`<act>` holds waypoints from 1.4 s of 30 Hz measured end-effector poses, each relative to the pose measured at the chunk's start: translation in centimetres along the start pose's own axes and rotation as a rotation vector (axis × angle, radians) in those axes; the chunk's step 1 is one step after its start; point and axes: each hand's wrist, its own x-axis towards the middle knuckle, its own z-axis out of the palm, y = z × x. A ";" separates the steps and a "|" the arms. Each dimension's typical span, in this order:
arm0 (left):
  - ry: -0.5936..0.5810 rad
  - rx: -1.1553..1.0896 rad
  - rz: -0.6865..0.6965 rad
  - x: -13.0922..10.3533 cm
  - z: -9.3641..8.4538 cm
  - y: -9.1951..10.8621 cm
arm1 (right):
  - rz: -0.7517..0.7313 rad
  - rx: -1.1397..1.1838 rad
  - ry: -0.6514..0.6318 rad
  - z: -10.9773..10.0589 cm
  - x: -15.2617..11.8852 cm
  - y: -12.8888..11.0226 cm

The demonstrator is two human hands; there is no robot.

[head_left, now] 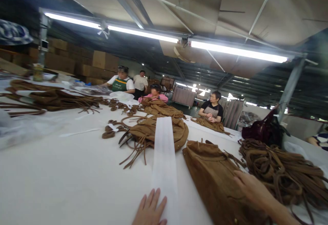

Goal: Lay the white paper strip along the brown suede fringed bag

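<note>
My left hand [151, 208] lies palm down with its fingers spread, at the edge of a long white strip [165, 156] that looks like paper or thin foam. The strip's far end rests across a brown suede bag [143, 131] with tasselled cords. On the right, my right hand [244, 181] rests against a second brown suede bag [207, 170] that lies on the table. Its fingers are stretched toward the bag and somewhat blurred; I see nothing pinched in them.
The white table [77, 180] holds a heap of brown straps [279, 170] at right, a dark purple bag [263, 126] behind it, and more brown bags [58, 98] at left. Coiled straps [109, 132] lie mid-table. Several people are across the table. A lamp-bearing frame [238, 50] spans overhead.
</note>
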 end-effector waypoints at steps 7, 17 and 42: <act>-0.021 0.025 0.059 -0.7 -1.3 0.1 | -0.011 -0.309 -0.228 5.6 -0.5 -12.5; -0.036 0.030 0.024 -1.1 -1.9 1.3 | -0.074 -0.398 -0.442 8.2 -3.3 -14.1; -0.112 0.032 0.133 -2.0 -4.7 1.3 | 0.045 -0.280 -0.102 -7.6 -2.9 -3.1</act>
